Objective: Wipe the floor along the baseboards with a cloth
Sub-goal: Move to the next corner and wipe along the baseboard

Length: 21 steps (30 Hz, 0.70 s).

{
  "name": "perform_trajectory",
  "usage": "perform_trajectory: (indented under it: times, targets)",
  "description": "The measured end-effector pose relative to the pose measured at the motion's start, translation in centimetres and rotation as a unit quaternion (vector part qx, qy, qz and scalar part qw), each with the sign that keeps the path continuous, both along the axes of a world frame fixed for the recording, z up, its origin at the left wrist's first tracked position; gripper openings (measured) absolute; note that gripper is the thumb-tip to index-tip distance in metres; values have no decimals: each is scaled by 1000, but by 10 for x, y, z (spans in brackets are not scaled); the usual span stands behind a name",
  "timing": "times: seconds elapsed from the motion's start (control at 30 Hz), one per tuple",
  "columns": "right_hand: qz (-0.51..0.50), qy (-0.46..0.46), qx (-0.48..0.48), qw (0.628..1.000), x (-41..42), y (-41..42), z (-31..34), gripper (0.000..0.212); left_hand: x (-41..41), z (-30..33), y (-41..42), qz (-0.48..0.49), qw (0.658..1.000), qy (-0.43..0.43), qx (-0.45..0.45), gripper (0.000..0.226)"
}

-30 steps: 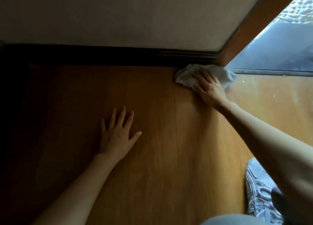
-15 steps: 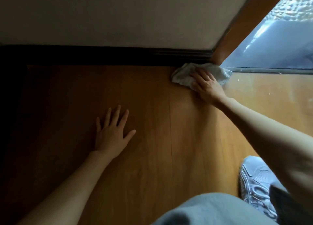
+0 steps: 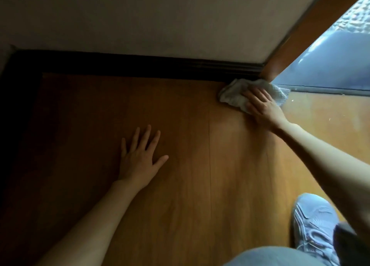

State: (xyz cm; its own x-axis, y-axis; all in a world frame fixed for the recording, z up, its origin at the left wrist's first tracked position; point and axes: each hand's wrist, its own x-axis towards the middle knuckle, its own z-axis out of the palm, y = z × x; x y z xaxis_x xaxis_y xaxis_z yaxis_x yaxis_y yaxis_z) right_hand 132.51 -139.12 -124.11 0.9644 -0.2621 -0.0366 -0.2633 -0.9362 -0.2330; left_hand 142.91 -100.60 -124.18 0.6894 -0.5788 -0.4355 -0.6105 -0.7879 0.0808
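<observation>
A crumpled white cloth (image 3: 232, 96) lies on the wooden floor (image 3: 200, 185), pushed against the right end of the dark baseboard (image 3: 140, 67), at the foot of a wooden door post. My right hand (image 3: 262, 107) lies flat on top of the cloth and presses it down, fingers pointing toward the baseboard. My left hand (image 3: 140, 157) rests flat on the floor with its fingers spread, well left of the cloth and holding nothing.
A wooden door post (image 3: 296, 45) rises at the right end of the baseboard, with frosted glass (image 3: 340, 55) and its sill beyond. A second dark baseboard (image 3: 18, 105) runs down the left side. My grey shoe (image 3: 314, 223) and knee show at bottom right.
The cloth and my right hand stay in the corner by the door post, shifted only slightly. My left hand has not moved on the floor. The view has drifted a little.
</observation>
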Motion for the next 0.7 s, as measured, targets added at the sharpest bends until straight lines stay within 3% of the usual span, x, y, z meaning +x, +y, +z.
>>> perform_trajectory:
  times: [0.13,0.23,0.33,0.5,0.57,0.7]
  targets:
    - [12,-2,49,999,61,65,-1,49,0,-2,0,3,1000,-2,-1,78]
    - [80,11,58,995,118,119,-13,48,1,-3,1,3,1000,-3,-3,78]
    - [160,47,53,985,127,121,-11,48,1,-2,2,3,1000,-4,-11,78]
    - [41,-21,46,998,44,40,5,45,1,-5,3,7,1000,-5,-30,77]
    - [-7,-10,40,999,19,26,4,46,0,-7,4,7,999,-4,-37,76]
    - [-6,-13,54,998,63,66,-7,51,0,-5,3,9,1000,-4,-30,76]
